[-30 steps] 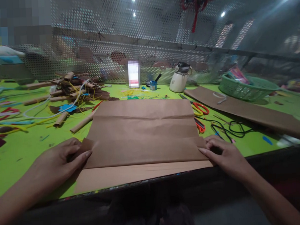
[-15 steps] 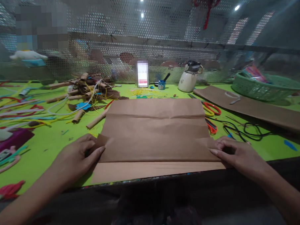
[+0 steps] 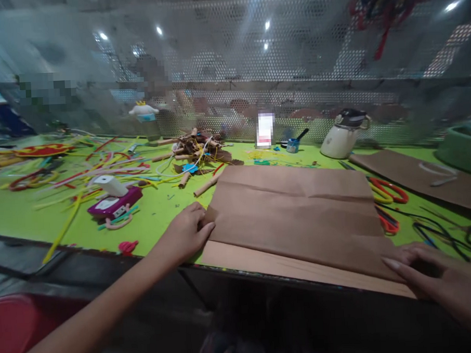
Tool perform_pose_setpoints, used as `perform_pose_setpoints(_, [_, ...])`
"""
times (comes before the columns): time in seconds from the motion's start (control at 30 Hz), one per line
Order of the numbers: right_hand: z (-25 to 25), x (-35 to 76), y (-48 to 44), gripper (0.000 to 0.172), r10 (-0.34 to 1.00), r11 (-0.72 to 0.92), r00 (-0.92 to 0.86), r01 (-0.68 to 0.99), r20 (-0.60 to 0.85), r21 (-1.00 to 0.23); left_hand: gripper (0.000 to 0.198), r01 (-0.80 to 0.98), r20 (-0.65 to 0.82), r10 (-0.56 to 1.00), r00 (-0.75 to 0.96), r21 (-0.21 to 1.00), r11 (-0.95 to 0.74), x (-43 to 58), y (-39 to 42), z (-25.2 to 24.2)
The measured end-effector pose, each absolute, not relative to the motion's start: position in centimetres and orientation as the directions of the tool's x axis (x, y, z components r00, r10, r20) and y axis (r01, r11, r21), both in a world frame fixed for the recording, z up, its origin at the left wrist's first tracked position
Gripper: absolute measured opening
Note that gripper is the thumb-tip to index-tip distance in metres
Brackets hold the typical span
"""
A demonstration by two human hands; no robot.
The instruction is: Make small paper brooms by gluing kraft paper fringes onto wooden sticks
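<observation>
A creased sheet of brown paper (image 3: 295, 210) lies folded over at the front edge of the green table (image 3: 160, 232). Its near edge rests on a lighter tan sheet (image 3: 270, 258). At the paper's left corner, my left hand (image 3: 187, 230) pinches it between thumb and fingers. My right hand (image 3: 434, 266) grips the near right corner, thumb on top. Orange-handled scissors (image 3: 388, 190) lie just right of the paper, with black cords (image 3: 441, 235) beside them.
Rolled paper tubes and threads (image 3: 199, 147) are heaped at the back. Colored pipe cleaners (image 3: 113, 161) and a purple power strip (image 3: 114, 202) are on the left. A white jug (image 3: 340, 138), paint jar (image 3: 292, 145), lit phone (image 3: 264, 129) and green basket (image 3: 460, 148) stand behind.
The view has turned left, so everything sits further right in the picture and a red container shows at lower left. Both hands keep their hold on the paper.
</observation>
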State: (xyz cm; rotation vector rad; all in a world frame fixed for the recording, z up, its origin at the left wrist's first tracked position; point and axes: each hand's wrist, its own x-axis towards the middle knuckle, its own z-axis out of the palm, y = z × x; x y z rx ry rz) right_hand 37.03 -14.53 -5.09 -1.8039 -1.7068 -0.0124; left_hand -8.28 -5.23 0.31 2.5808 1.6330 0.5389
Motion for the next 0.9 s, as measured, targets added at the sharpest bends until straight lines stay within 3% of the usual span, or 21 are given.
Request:
perform_pose_setpoints(0.1, [-5.5, 36.9, -14.7, 0.031, 0.904, 0.033, 0.150, 0.909, 0.401, -0.415, 0.025, 0.886, 0.272, 0.889, 0.369, 0.185, -0.425, -8.2, -5.5, 0.1])
perform_pose_setpoints(0.2, [-5.3, 36.1, -14.8, 0.034, 0.886, -0.006, 0.228, 0.877, 0.404, -0.481, 0.018, 0.903, 0.329, 0.884, 0.333, 0.161, -0.399, -8.1, -5.8, -0.4])
perform_pose_setpoints(0.3, [-4.9, 35.2, -15.0, 0.033, 0.873, -0.016, 0.272, 0.846, 0.405, -0.533, 0.039, 0.899, 0.466, 0.817, 0.339, 0.096, -0.428, -7.8, -6.0, -0.7])
perform_pose_setpoints(0.37, [-4.7, 34.9, -15.1, 0.033, 0.872, 0.017, 0.240, 0.856, 0.426, -0.517, 0.046, 0.846, 0.496, 0.735, 0.462, 0.002, -0.533, -7.5, -5.9, -0.6])
perform_pose_setpoints(0.43, [-4.6, 34.8, -15.1, 0.031, 0.872, 0.097, 0.145, 0.885, 0.468, -0.456, 0.046, 0.726, 0.427, 0.629, 0.649, -0.101, -0.681, -7.1, -5.7, 0.0])
perform_pose_setpoints(0.57, [-4.2, 34.9, -14.7, 0.022, 0.819, 0.366, -0.193, 0.901, 0.541, -0.234, 0.050, 0.418, 0.121, 0.401, 0.908, -0.236, -0.877, -6.2, -5.3, 1.7])
perform_pose_setpoints(0.7, [-3.4, 35.1, -14.0, 0.021, 0.808, 0.508, -0.446, 0.859, 0.385, -0.070, 0.053, 0.347, -0.055, 0.383, 0.922, -0.323, -0.880, -5.0, -6.0, 3.0])
perform_pose_setpoints(0.9, [-2.0, 35.3, -14.0, 0.020, 0.807, 0.559, -0.547, 0.829, 0.225, 0.011, 0.049, 0.424, -0.071, 0.476, 0.877, -0.353, -0.834, -3.3, -7.2, 2.4])
